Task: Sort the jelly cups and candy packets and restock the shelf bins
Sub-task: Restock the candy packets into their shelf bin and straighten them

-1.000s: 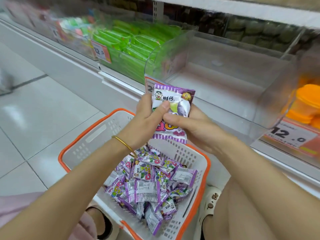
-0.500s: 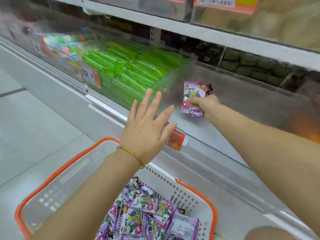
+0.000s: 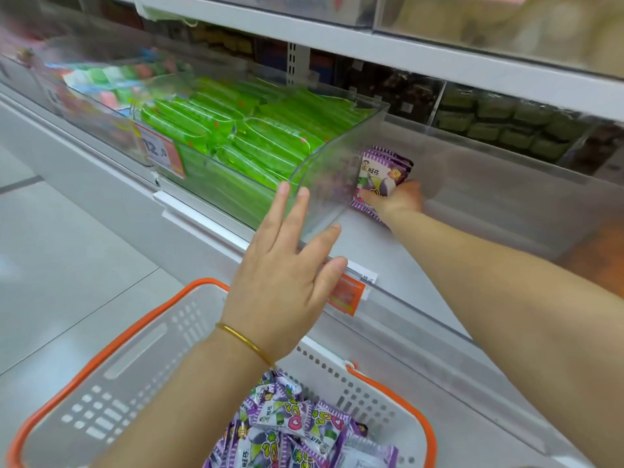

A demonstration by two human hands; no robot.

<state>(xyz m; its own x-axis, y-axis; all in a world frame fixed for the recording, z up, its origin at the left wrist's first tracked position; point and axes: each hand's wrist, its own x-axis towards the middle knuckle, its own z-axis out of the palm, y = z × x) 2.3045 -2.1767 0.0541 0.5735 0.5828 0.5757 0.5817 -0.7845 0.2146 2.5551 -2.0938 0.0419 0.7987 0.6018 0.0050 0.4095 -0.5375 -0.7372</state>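
My right hand (image 3: 400,201), at 1 o'clock, pinches one purple candy packet (image 3: 381,168) inside the clear shelf bin (image 3: 506,187), my left hand (image 3: 287,275) holds its fingers wide at the bin front, with the packet basket (image 3: 84,376) at 6 o'clock.

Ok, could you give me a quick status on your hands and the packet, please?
Right hand grips purple candy packet, low inside clear bin. Left hand open, by green-packet bin corner. Nothing in the way; more packets in basket.
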